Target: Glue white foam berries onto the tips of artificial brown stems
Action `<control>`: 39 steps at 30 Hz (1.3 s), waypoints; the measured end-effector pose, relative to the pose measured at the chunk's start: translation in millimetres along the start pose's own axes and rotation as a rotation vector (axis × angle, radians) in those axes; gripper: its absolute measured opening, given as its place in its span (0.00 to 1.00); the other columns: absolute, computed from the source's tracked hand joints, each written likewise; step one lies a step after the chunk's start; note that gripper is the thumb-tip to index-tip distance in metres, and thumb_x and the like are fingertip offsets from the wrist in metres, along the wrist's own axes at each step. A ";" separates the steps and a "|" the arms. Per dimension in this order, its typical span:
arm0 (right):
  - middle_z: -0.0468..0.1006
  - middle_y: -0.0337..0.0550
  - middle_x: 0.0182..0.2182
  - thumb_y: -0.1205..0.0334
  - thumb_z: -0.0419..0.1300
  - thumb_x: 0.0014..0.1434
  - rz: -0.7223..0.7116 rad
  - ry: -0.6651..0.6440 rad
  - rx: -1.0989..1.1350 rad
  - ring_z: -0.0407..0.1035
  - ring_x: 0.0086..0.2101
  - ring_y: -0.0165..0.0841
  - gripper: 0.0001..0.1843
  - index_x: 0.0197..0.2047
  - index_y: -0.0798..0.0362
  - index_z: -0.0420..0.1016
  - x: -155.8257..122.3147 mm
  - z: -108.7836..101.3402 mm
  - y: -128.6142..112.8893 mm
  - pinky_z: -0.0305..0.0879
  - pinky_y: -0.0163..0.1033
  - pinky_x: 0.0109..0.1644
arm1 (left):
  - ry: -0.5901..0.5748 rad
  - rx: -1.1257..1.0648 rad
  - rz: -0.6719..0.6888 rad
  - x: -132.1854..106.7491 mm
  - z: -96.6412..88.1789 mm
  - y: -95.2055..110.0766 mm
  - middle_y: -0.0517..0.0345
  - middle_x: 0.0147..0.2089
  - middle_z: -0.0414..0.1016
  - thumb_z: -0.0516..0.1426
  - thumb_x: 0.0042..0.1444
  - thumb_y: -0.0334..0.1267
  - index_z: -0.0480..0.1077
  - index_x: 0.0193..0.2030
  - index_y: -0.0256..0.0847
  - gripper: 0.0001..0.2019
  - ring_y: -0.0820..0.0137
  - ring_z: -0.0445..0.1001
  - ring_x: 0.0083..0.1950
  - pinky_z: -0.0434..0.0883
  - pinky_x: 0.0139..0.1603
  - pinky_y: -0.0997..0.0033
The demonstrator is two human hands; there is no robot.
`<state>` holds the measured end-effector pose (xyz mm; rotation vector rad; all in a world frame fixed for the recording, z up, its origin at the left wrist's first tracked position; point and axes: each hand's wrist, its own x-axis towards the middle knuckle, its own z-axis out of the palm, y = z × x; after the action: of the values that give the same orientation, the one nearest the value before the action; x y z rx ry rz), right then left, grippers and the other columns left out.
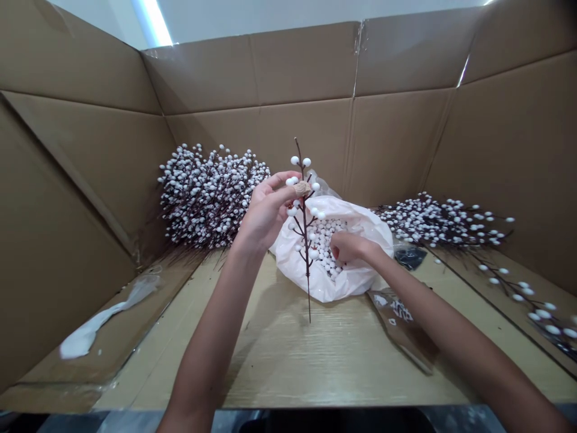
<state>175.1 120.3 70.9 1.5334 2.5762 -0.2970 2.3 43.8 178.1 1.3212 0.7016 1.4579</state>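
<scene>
Upright in my left hand point(270, 201) is an artificial berry branch point(306, 252), a dark brown stem with white berries on short side twigs. Thumb and fingers pinch it near its upper part, and the thumb tip has a tan wrapping. Behind the branch an open white plastic bag point(293, 264) holds many loose white berries point(331, 231). My right hand point(347, 246) reaches into the bag with its fingers curled down at the berries. Whatever its fingertips hold is hidden.
A big pile of white-berry branches point(211, 192) lies at the back left, a smaller pile point(433, 219) at the right. Single branches point(518, 291) lie at the right edge. A white plastic strip point(99, 322) is on the left. Cardboard walls point(306, 66) enclose the table point(288, 367).
</scene>
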 end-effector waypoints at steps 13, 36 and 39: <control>0.78 0.47 0.28 0.71 0.65 0.42 -0.010 0.022 0.106 0.71 0.30 0.37 0.04 0.25 0.57 0.76 2.2 -1.2 3.6 0.59 0.34 0.29 | -0.019 0.071 -0.036 -1.5 4.2 -5.1 0.60 0.30 0.76 0.63 0.42 0.30 0.71 0.34 0.39 0.10 0.73 0.74 0.31 0.69 0.31 0.75; 0.77 0.43 0.34 0.51 0.64 0.54 -0.569 0.674 1.238 0.73 0.36 0.30 0.14 0.34 0.55 0.74 -95.3 -69.3 -14.8 0.73 0.40 0.42 | -0.045 0.153 0.100 -8.8 16.1 -13.0 0.61 0.27 0.73 0.64 0.40 0.31 0.71 0.32 0.40 0.10 0.76 0.71 0.27 0.66 0.29 0.75; 0.77 0.40 0.30 0.54 0.67 0.52 -0.600 0.711 1.303 0.73 0.30 0.29 0.13 0.34 0.53 0.72 -94.0 -68.4 -16.4 0.74 0.38 0.36 | -0.044 0.150 0.119 -10.4 18.4 -12.8 0.61 0.29 0.74 0.64 0.40 0.31 0.71 0.32 0.40 0.10 0.76 0.70 0.28 0.66 0.29 0.76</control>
<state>204.7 48.3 158.9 0.9953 3.5796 -2.1788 22.4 34.7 167.0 1.5283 0.7249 1.4888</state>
